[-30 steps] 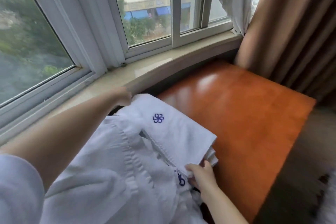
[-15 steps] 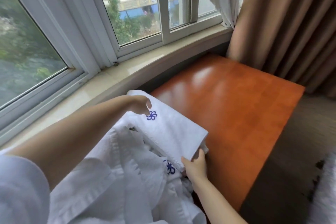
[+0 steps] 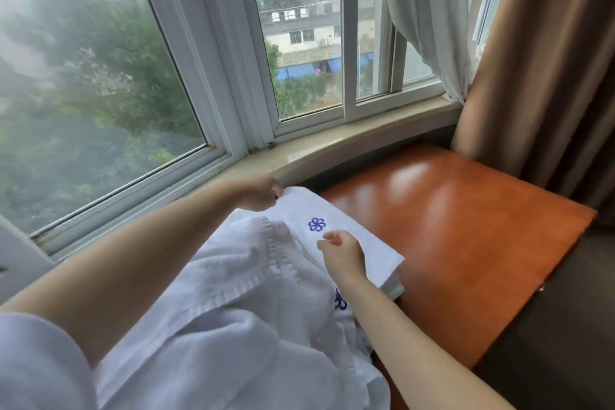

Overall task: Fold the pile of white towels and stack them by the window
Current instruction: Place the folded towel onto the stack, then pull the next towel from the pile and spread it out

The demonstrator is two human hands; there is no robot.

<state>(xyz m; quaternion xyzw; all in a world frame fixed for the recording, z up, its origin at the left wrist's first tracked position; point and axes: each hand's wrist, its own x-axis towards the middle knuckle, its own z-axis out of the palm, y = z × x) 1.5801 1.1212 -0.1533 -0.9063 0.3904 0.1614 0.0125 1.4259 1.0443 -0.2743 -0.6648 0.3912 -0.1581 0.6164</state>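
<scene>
Only one folded towel (image 3: 359, 236), two hands.

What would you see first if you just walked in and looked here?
Probably the folded white towel with a blue flower emblem, lying on the shiny orange-brown wooden table by the window. The left hand pinches its far corner, while the right hand hovers over its middle. A rumpled heap of white towels fills the foreground.
</scene>
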